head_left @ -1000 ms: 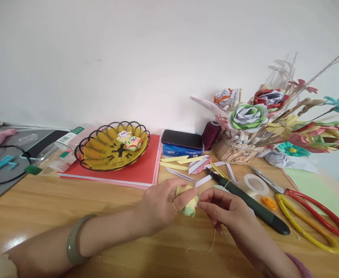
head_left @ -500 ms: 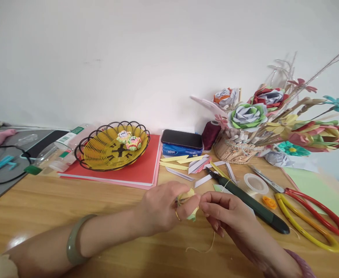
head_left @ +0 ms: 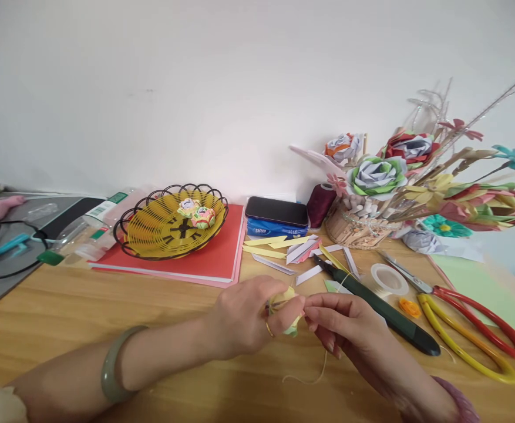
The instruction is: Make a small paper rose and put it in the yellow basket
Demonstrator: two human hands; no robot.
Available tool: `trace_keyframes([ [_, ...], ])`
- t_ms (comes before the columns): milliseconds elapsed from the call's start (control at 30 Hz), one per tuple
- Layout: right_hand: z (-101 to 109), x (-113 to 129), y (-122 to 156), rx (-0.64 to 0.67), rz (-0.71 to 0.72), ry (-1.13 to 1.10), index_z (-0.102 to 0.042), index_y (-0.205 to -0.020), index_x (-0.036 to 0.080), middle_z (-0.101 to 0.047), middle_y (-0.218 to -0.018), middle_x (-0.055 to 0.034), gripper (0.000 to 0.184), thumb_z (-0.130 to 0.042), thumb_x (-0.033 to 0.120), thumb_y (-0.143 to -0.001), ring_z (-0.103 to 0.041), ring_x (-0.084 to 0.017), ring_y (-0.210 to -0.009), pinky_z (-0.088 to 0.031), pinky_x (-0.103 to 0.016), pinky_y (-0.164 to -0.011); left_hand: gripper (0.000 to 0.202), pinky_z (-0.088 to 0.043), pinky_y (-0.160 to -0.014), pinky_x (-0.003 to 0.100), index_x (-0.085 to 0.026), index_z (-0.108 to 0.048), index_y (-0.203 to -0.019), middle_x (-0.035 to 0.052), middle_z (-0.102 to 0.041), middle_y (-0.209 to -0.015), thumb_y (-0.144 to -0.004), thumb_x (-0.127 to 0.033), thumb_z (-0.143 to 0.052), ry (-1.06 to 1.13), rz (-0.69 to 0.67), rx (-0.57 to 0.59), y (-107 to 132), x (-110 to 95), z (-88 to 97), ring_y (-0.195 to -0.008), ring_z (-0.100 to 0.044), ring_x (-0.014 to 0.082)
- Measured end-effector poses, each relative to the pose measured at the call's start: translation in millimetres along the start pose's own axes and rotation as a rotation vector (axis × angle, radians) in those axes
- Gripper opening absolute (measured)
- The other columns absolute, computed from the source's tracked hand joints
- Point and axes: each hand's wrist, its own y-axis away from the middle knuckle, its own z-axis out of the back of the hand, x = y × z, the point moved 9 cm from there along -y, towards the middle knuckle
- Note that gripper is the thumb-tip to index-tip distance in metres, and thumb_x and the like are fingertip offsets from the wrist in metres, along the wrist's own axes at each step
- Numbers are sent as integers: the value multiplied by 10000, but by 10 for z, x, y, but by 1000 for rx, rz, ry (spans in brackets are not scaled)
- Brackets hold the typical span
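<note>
My left hand (head_left: pixel 243 314) is closed round a small yellow and green paper flower (head_left: pixel 286 298), held just above the wooden table (head_left: pixel 85 305). A green bangle sits on that wrist. My right hand (head_left: pixel 349 329) pinches a thin pale thread (head_left: pixel 316 370) right beside the flower; the thread hangs down and curls on the table. Folded yellow, white and pink paper strips (head_left: pixel 290 249) lie just beyond both hands.
A black pen-shaped tool (head_left: pixel 384 314), a tape roll (head_left: pixel 388 279) and red and yellow scissors (head_left: pixel 468 323) lie to the right. A yellow basket (head_left: pixel 169 226) with two paper flowers stands on red card at the back, next to a phone (head_left: pixel 277 211) and a paper-flower bouquet (head_left: pixel 398 182).
My left hand turned the flower slightly and closed more over it; my right hand's fingers drew closer to the flower. Everything else stayed put.
</note>
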Motion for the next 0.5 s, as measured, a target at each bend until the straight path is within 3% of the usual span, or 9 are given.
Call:
trace_keyframes([
  [233,1,-16,-6,6,-29,31,-706,-674,140,-527,-537,31,211,-721,344,-623,-350,-20,-394,-259,-174,-379,219,-514,-674,200,-231,-537,-1017,-3,-604,-826,-817,-148,-504,-4,-9,-8,-50,-16,28,-804,-603,113],
  [500,12,30,15,-57,3,214,-672,-675,150,-514,-519,39,189,-639,330,-629,-370,-44,-409,-316,-186,-393,236,-505,-687,218,-237,-559,-1033,6,-631,-831,-832,-148,-474,25,-7,20,1,-25,-13,-817,-612,134],
])
